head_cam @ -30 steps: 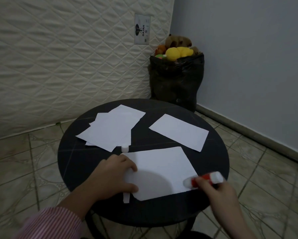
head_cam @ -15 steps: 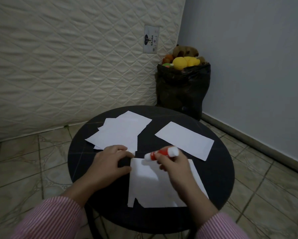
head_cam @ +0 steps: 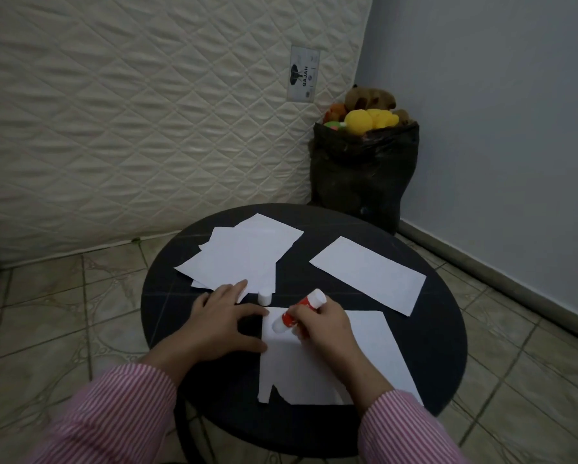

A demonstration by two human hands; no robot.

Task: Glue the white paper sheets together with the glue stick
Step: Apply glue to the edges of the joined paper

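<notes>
Right hand: my right hand (head_cam: 317, 324) grips the glue stick (head_cam: 297, 311), fingers curled round its red middle.
Glue stick: tilted, its lower white end down on the near sheet (head_cam: 334, 360) by that sheet's far left corner; the other white end points up and away from me.
Left hand: my left hand (head_cam: 225, 324) lies flat on the table (head_cam: 441, 333), fingers relaxed and spread, holding nothing; forefinger and thumb touch the near sheet's left edge, and the other fingers reach the stack's near edge.
Near sheet: lies flat in front of me, with a jagged notch cut into its near left edge.
Cap (head_cam: 264, 296): small, white, upright on the table, just beyond the near sheet and just beside the stack (head_cam: 244, 256).
Stack: several white sheets overlapping loosely at the far left of the table.
Far sheet (head_cam: 368, 274): alone at the far right, apart from the others.
Table: round, dark.
Sleeves: pink-and-white stripes on both arms.
</notes>
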